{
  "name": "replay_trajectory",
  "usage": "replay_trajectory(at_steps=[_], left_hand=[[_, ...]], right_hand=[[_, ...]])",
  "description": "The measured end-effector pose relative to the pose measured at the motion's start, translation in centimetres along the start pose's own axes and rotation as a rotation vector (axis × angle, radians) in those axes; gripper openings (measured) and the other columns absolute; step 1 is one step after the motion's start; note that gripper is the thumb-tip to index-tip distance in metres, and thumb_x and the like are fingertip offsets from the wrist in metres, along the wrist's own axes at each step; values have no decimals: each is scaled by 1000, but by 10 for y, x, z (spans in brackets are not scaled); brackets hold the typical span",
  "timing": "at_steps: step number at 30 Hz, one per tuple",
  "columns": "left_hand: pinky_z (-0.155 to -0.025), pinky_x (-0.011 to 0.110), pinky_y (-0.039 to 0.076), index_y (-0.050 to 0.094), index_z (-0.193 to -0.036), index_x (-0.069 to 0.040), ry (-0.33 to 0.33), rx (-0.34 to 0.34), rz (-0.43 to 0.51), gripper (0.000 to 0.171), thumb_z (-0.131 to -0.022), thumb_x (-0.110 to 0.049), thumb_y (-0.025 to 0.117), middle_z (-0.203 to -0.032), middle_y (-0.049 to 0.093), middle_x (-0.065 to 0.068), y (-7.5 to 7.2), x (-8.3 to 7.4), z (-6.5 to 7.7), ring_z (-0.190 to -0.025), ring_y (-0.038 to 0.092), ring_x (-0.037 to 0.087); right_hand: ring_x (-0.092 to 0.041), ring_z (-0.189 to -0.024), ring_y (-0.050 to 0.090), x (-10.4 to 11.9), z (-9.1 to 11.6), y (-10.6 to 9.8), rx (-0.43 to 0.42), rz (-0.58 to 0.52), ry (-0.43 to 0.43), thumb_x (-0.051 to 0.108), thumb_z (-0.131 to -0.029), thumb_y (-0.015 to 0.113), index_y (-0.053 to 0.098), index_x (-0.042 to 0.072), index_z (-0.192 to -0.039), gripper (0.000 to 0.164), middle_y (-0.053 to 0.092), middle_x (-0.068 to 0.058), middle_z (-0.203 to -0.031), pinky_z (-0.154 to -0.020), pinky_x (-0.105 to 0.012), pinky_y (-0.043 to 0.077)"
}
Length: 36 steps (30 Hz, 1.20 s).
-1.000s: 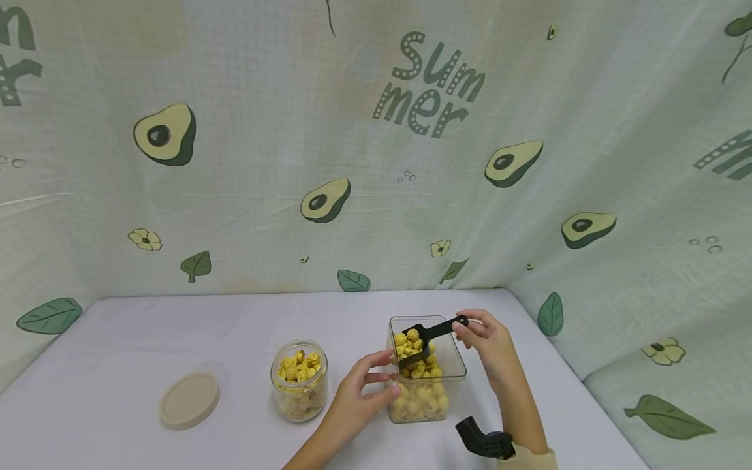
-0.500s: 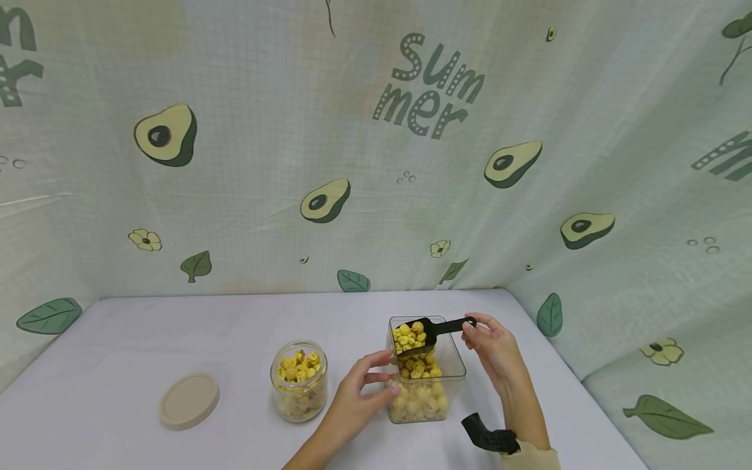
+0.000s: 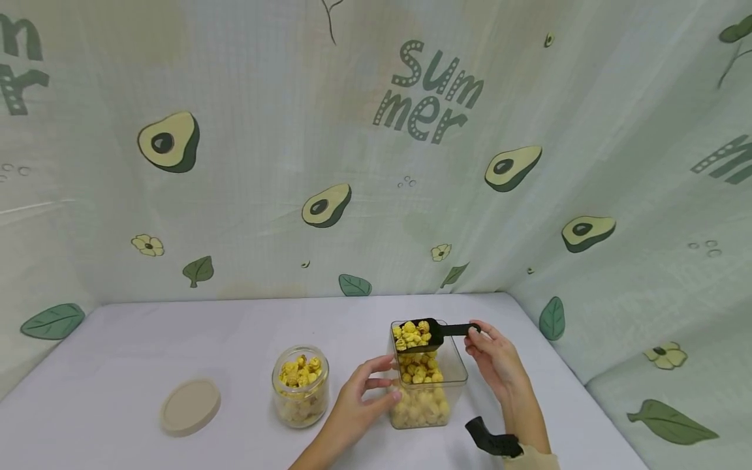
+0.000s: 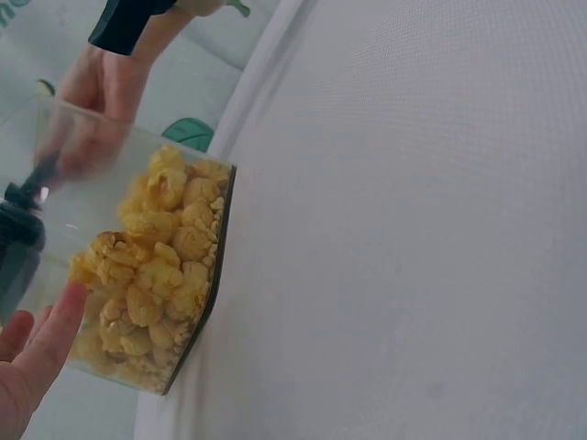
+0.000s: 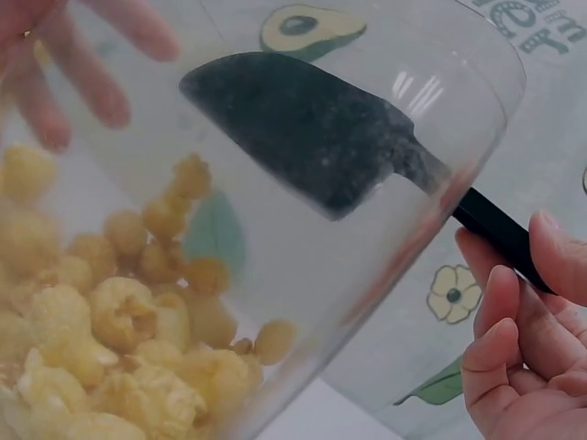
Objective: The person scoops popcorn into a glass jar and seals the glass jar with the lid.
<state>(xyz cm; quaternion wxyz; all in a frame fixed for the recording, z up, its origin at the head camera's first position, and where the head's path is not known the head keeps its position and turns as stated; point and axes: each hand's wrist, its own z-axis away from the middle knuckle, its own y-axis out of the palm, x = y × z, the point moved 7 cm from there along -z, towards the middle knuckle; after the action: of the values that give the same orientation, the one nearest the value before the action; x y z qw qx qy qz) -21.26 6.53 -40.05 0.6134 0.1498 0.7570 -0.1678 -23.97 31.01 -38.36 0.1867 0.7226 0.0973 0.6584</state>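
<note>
My right hand point(image 3: 499, 362) pinches the end of a black scoop point(image 3: 436, 333) between thumb and fingers. The scoop carries several pieces of yellow popcorn and lies roughly level over the mouth of a clear square container point(image 3: 455, 367). More popcorn point(image 4: 147, 284) fills the container's lower part. In the right wrist view, the scoop's underside point(image 5: 284, 124) shows through the clear wall, above the popcorn heap. My left hand point(image 3: 361, 395) rests against the container's left side with its fingers extended; in the left wrist view, one fingertip point(image 4: 69, 312) touches the wall.
A round glass jar point(image 3: 277, 391) holding popcorn stands left of my left hand, its mouth uncovered. Farther left, a beige round lid point(image 3: 190, 407) lies flat on the white table point(image 3: 247, 326). A curtain point(image 3: 247, 163) printed with avocados hangs behind the table.
The scoop has gone from tilted among the popcorn to nearly level and higher, loaded with popcorn. My right hand has shifted slightly right. My left hand stays at the container.
</note>
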Motion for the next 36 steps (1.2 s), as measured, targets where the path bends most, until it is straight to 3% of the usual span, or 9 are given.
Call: replay_trajectory(at_steps=[26, 36], left_hand=[[-81, 20, 50, 46, -134, -14, 7, 0, -7, 52, -86, -18, 66, -132, 46, 15, 0, -5, 2, -112, 53, 27], [-85, 19, 50, 44, -135, -10, 50, -13, 1, 53, -86, -16, 66, -135, 45, 15, -12, -28, 5, -115, 51, 30]], right_hand=[[-9, -74, 59, 4, 2, 2, 95, -169, 24, 5, -98, 42, 63, 13, -95, 22, 62, 1, -79, -69, -18, 48], [-11, -79, 57, 19, 6, 17, 202, -254, -46, 4, -99, 38, 61, 9, -97, 23, 60, 0, -84, -71, -18, 47]])
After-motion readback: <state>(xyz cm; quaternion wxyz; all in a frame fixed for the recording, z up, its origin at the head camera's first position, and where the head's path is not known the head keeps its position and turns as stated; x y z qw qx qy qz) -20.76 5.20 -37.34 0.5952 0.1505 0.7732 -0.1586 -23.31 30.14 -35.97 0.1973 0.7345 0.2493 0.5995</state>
